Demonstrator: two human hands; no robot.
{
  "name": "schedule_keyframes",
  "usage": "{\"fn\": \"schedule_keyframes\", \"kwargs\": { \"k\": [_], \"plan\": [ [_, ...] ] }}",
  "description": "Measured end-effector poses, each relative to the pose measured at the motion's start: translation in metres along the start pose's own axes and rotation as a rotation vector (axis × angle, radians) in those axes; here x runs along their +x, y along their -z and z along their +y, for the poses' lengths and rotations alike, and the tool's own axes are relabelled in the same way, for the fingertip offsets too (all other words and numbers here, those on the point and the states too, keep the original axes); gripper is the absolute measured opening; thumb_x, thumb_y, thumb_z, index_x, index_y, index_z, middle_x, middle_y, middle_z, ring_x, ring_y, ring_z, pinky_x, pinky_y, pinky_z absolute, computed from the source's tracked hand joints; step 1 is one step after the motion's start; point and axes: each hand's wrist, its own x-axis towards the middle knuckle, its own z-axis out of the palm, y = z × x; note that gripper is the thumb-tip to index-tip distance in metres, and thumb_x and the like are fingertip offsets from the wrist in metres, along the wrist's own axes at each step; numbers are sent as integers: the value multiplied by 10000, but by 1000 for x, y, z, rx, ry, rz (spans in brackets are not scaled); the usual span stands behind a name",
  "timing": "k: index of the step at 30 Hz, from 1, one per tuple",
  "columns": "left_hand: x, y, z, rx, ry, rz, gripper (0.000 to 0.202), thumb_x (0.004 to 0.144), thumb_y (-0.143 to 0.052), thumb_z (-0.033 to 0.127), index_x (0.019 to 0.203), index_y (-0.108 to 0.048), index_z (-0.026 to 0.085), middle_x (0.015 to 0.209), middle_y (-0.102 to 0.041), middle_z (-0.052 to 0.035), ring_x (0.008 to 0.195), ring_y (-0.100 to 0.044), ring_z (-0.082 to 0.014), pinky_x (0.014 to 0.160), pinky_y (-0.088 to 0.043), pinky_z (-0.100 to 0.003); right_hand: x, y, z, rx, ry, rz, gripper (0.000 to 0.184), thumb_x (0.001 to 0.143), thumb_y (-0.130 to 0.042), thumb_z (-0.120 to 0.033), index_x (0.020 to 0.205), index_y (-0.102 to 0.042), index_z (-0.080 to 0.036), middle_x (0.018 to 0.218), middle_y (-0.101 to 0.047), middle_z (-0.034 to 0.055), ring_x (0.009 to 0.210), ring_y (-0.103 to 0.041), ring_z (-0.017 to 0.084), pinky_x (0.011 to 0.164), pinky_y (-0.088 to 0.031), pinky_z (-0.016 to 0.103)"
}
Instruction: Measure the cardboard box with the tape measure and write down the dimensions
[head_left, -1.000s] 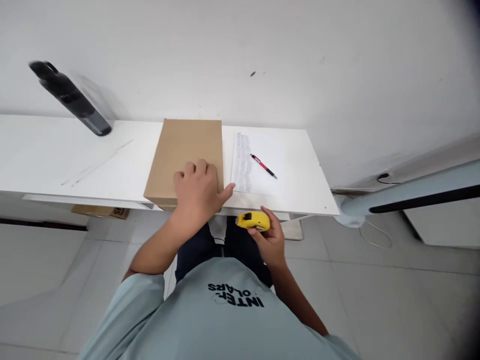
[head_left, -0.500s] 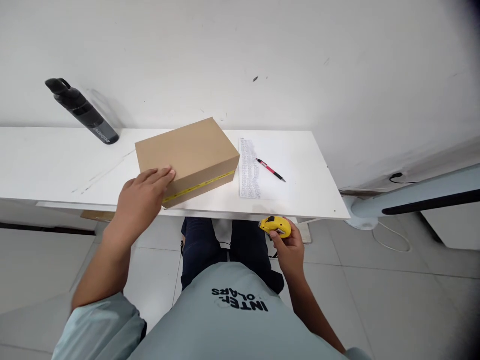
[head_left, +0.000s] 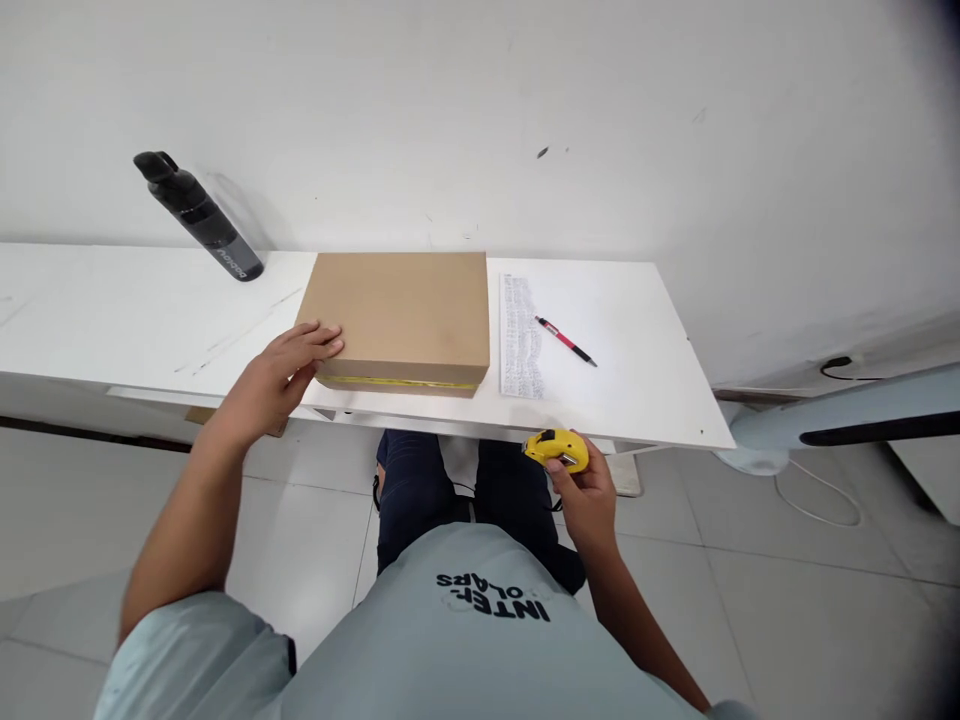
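Note:
A closed brown cardboard box [head_left: 405,305] lies squarely on the white shelf-like table, with a yellow strip [head_left: 405,381] along its front side. My left hand [head_left: 289,365] grips its left front corner, fingers on the top and thumb at the side. In front of the table edge, my right hand [head_left: 589,490] is closed on a yellow tape measure [head_left: 559,450]; no blade shows drawn out of it. To the right of the box is a sheet of paper [head_left: 559,375] with dense handwriting down its left part. A red and black pen [head_left: 566,341] rests on the sheet.
A dark water bottle [head_left: 202,220] stands at the back left of the white table [head_left: 652,400], near the wall. On the right, a pale blue post-like fixture [head_left: 885,395] and a cable lie beyond the table's end. My legs are under the front edge.
The box has turned from a slant to lie in line with the table edge, my left hand staying at its corner. The view has shifted slightly. My right hand still holds the tape measure.

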Motion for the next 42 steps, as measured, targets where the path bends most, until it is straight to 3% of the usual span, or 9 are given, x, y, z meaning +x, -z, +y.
{"fn": "schedule_keyframes", "kwargs": {
  "k": [5, 9, 15, 20, 24, 28, 33, 38, 42],
  "plan": [
    [1, 10, -11, -29, -56, -62, 381, 1089, -458, 397, 1411, -642, 311, 1521, -633, 31, 1518, -494, -216, 1292, -427, -530, -2, 0, 5, 15, 30, 5, 707, 726, -885, -495, 1332, -636, -230, 1133, -712, 54, 815, -637, 160, 664, -555, 292],
    [-1, 2, 1, -2, -45, -71, 395, 1092, -430, 377, 1429, -631, 334, 1520, -633, 32, 1534, -473, -208, 1289, -434, -494, -3, 1, -4, 55, 77, -61, 622, 782, -851, -516, 1300, -648, -240, 866, -665, -12, 582, -500, 101, 512, -459, 246],
    [-4, -13, 66, 167, -45, -31, 391, 1077, -469, 344, 1435, -625, 327, 1573, -584, -38, 1567, -420, -298, 1291, -337, -641, -5, -26, -65, 61, 287, -385, 658, 720, -919, -494, 1288, -656, -291, 1011, -716, 29, 761, -660, 178, 688, -596, 324],
    [-13, -29, 128, 82, -517, 154, 454, 990, -690, 417, 1400, -587, 251, 1230, -794, -66, 1254, -712, -208, 1267, -420, -465, -18, -61, -93, 81, 367, -684, 625, 775, -859, -588, 1284, -630, -304, 1011, -725, 36, 811, -700, 199, 701, -620, 313],
    [-11, -36, 144, 146, -603, 246, 245, 1009, -657, 262, 1245, -633, 199, 1024, -830, -36, 1001, -782, -167, 1165, -506, -411, -20, -72, -94, 115, 380, -726, 545, 822, -827, -575, 1247, -623, -300, 1081, -721, 41, 868, -702, 189, 739, -623, 301],
    [-5, -32, 145, 220, -620, 256, 126, 986, -634, 171, 1092, -646, 237, 1008, -833, 5, 912, -776, -141, 1107, -532, -409, -18, -72, -97, 101, 409, -699, 516, 846, -834, -497, 1295, -642, -332, 1121, -721, 28, 902, -699, 172, 781, -617, 282],
    [-7, -17, 115, 234, -637, 379, 125, 933, -687, 211, 995, -625, 299, 1172, -806, 25, 984, -768, -162, 1056, -580, -450, -11, -68, -100, 36, 480, -610, 596, 803, -839, -574, 1308, -666, -307, 1083, -755, 54, 897, -721, 220, 786, -643, 341],
    [-8, 7, 28, 320, -142, 611, 244, 987, -607, 205, 1182, -699, 319, 1313, -727, 19, 1188, -696, -226, 1049, -584, -501, 26, -50, -104, -5, 517, -237, 718, 766, -843, -600, 1385, -642, -297, 1348, -690, 110, 1153, -697, 311, 991, -618, 482],
    [-11, 11, -30, 333, 86, 630, 227, 1067, -524, 281, 1183, -719, 262, 1274, -692, 9, 1197, -680, -216, 1014, -617, -458, 63, -33, -106, 13, 550, -139, 776, 777, -836, -557, 1474, -589, -321, 1338, -682, 112, 1096, -714, 304, 925, -636, 488]
  ]
}}
